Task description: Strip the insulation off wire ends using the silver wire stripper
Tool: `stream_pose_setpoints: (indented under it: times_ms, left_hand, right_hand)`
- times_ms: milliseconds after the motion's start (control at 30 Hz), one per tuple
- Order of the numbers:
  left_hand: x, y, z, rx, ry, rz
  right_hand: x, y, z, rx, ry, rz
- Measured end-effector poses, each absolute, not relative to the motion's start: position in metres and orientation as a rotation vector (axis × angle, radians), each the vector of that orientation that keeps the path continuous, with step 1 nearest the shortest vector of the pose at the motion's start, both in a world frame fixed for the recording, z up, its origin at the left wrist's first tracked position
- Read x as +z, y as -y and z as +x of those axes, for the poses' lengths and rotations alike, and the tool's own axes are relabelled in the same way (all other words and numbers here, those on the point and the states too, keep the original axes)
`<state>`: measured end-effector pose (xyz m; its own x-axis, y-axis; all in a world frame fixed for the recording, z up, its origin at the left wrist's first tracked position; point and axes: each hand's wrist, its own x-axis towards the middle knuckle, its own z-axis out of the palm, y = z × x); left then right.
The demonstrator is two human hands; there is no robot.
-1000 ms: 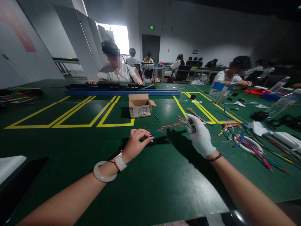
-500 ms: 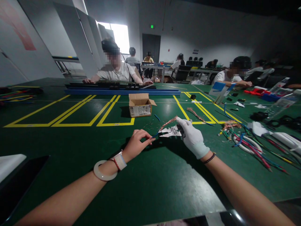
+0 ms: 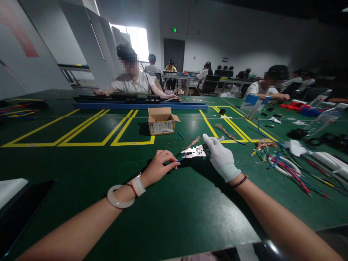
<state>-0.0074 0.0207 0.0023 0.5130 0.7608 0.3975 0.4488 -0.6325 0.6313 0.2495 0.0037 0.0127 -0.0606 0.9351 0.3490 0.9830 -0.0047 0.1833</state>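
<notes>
Between its thumb and fingers my bare left hand [image 3: 162, 164] pinches a blue wire [image 3: 180, 159]. Frayed copper strands [image 3: 193, 142] rise from the wire's far end, beyond the tool's jaws. My gloved right hand [image 3: 219, 156] is closed round the handles of a wire stripper [image 3: 196, 151]. Its silver jaws point left and are slightly parted, with the wire at them; whether they touch it I cannot tell. A short blue wire piece [image 3: 181, 135] and fine copper bits lie on the green table behind my hands.
A small open cardboard box [image 3: 162, 127] stands ahead. Bare copper strands [image 3: 225, 131] lie right of it. Coloured wires [image 3: 289, 170] and a clear bottle [image 3: 326, 119] are at the right. Across the table a person [image 3: 134, 81] sits behind a long blue bar [image 3: 141, 106].
The wire stripper has opened a little, its jaws are turned slightly, and a grey handle shows behind my right hand. The copper strands now stand clear of my right fingers.
</notes>
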Motion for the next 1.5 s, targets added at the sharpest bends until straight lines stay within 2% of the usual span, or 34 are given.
stream_pose_setpoints:
  times_ms: [300, 833, 1500]
  left_hand:
    - [0.005, -0.020, -0.009, 0.968, -0.940, 2.246]
    - [0.009, -0.018, -0.010, 0.953, -0.988, 2.164]
    - [0.005, -0.020, -0.006, 0.744, -0.937, 2.277]
  right_hand:
    - [0.007, -0.008, 0.253, -0.712, 2.208, -1.998]
    - [0.006, -0.006, 0.252, -0.604, 2.267, -2.039]
    - [0.013, -0.004, 0.267, -0.713, 2.298, -1.864]
